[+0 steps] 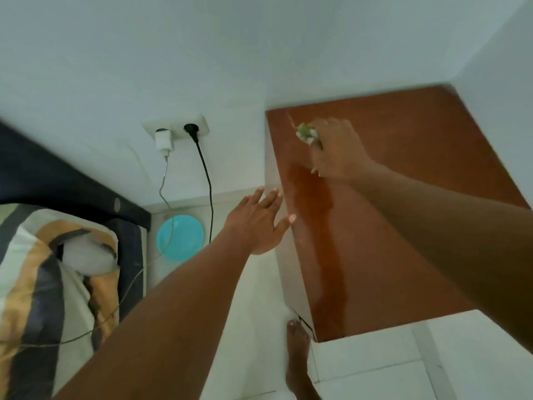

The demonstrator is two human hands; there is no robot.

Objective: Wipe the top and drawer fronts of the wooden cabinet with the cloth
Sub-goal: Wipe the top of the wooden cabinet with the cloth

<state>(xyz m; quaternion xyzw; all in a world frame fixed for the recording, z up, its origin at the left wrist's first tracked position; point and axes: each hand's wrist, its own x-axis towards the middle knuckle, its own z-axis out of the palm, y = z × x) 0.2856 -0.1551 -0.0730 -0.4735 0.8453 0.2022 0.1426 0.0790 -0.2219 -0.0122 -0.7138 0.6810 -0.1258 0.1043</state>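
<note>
I am looking down on the wooden cabinet (403, 226). It stands in the corner on the right, against the white wall (144, 53). Its brown top fills the right side of my view.

The right hand (336, 151) is on the far left part of the top. Its fingers are curled tight round a small green and white cloth (307, 133), all bunched up. The cloth pokes out past the fingers and sits low on the wood.

A long shiny wet streak (326, 226) runs down the left part of the top, from the hand toward the near edge.

The left hand (256, 223) is wide open with its fingers spread and holds nothing. It is at the cabinet's left edge. I cannot tell if it touches the wood.

A bare foot (298, 350) stands on the white floor tiles (375, 368) by the near left corner.

On the wall to the left is a socket (199, 122) with a white charger (164, 141) and a black plug (190, 129). Below it lies a blue plate (180, 238). A bed (43, 269) with striped bedding is at the far left.
</note>
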